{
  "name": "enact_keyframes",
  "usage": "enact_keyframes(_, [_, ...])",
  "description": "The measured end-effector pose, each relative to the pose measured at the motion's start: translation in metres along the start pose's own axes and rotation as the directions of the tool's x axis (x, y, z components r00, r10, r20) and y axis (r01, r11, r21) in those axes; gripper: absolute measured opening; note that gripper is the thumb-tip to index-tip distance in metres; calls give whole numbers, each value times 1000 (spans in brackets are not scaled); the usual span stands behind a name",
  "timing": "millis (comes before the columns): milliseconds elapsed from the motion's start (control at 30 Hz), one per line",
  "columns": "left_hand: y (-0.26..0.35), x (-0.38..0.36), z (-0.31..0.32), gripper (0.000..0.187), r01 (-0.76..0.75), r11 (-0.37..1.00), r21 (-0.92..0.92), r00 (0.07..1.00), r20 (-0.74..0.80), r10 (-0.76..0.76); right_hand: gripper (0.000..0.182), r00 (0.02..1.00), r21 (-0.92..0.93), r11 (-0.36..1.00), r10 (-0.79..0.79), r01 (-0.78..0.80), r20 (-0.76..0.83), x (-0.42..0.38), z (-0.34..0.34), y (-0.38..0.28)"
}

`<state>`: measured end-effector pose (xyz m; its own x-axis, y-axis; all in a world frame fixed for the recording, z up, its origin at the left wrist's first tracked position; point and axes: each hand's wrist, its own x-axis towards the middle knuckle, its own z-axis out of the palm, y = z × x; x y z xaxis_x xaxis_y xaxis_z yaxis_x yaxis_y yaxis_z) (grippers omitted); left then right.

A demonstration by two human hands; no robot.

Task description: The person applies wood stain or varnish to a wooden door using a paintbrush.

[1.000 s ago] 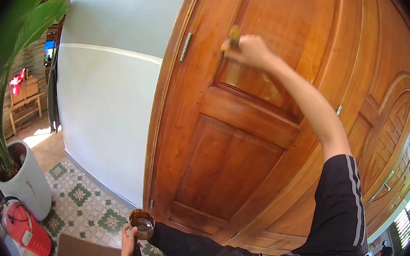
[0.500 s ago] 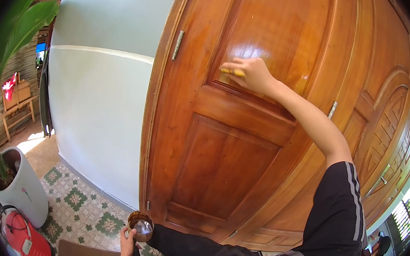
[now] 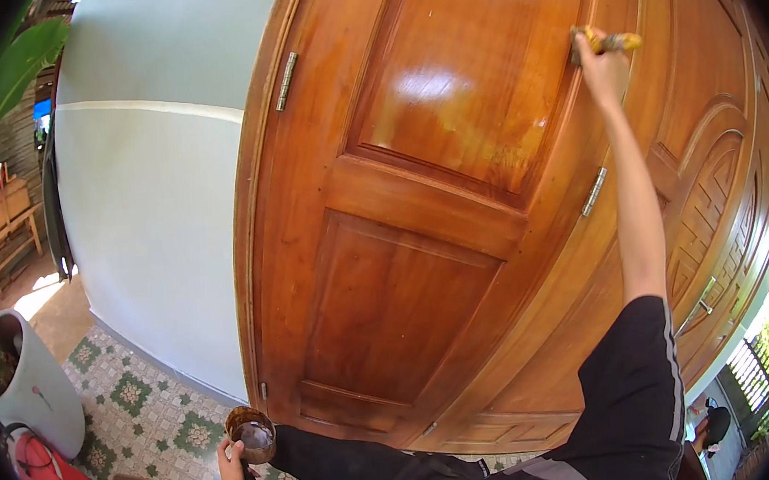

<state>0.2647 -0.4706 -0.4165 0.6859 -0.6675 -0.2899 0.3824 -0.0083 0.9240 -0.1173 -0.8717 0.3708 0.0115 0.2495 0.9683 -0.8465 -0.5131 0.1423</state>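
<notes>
A small, stained, yellow-handled brush [image 3: 629, 41] is clamped in the right hand [image 3: 604, 66], at the right edge of the upper panel [image 3: 482, 55] of a glossy reddish-brown wooden door [image 3: 408, 196]; whether its bristles touch the surface cannot be told. A round, dark brown cup [image 3: 239, 421] is clasped by the left hand [image 3: 231, 468], near the door's lower left corner

Single head-worn wide-angle view, facing forward and down, wooden door [image 3: 420, 181] close ahead, tiled floor [image 3: 156, 412] below
</notes>
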Motion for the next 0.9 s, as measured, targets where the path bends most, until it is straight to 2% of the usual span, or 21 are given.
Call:
enact_keyframes(100, [1,2,1,66,-14,1000,5,1000,5,14,23,997,-19,997,-70,69,-21,-75,-21,-36])
enact_keyframes(133, [4,0,2,66,-7,1000,0,1000,9,7,19,999,68,997,26,-28,32,-97,-30,-46])
enact_keyframes(233, [-3,1,-2,68,-10,1000,15,1000,9,10,20,985,156,975,144,-157,92,-134,-41,-53])
enact_keyframes(267, [-6,2,-3,70,-21,999,33,1000,5,21,20,986,164,974,144,-157,90,-129,-37,-51])
enact_keyframes(333, [-2,0,-3,71,-18,999,35,1000,-9,18,23,998,14,998,57,-58,18,-106,-27,-41])
enact_keyframes(400, [1,-6,-2,71,-4,999,43,1000,-15,4,26,999,-41,999,30,-29,12,-66,-20,-31])
enact_keyframes(467, [6,-9,0,67,-3,1000,18,1000,-22,3,26,997,-132,991,35,-25,70,-25,-12,-31])
enact_keyframes(633, [2,-5,-3,67,6,1000,25,1000,-6,-6,23,992,-180,978,114,-104,48,22,3,-42])
enact_keyframes(767, [6,-9,0,66,-13,999,48,1000,-5,13,23,998,-171,983,60,-62,-19,-26,-2,-38])
enact_keyframes(900, [8,-8,1,67,-20,998,64,1000,2,20,16,998,-177,984,-7,-3,-57,-123,-27,-62])
